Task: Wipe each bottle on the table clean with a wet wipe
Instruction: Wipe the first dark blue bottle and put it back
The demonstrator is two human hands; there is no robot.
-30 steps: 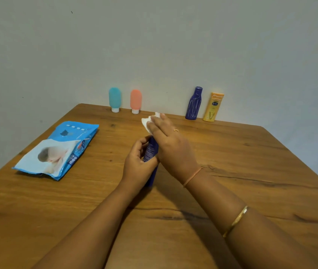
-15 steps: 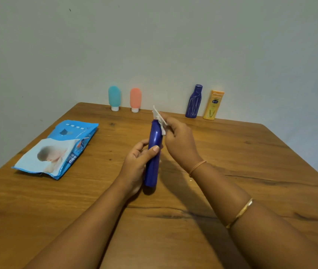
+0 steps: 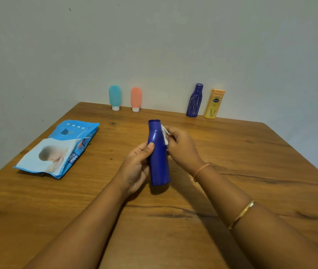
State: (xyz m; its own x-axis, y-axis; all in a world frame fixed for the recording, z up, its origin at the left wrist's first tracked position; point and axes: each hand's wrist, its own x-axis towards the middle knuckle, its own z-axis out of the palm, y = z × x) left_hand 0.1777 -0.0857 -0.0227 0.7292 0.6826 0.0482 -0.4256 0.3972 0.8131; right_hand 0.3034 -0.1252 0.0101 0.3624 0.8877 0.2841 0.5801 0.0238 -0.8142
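My left hand [image 3: 137, 167] grips a tall dark blue bottle [image 3: 158, 156] around its middle, holding it upright just above the wooden table [image 3: 251, 156]. My right hand [image 3: 182, 147] pinches a white wet wipe [image 3: 165, 133] and presses it against the bottle's right side near the neck. Along the wall at the table's far edge stand a teal tube [image 3: 114, 97], an orange tube [image 3: 136, 99], a purple bottle [image 3: 195, 100] and a yellow bottle [image 3: 214, 103].
A blue pack of wet wipes [image 3: 61, 148] lies flat on the left side of the table, its flap lifted. A pale wall rises directly behind the far edge. The table's right edge runs diagonally at the right.
The blue bottle has come upright and into full view in my left hand. My right hand with the wipe moved from over its top to its right side near the neck.
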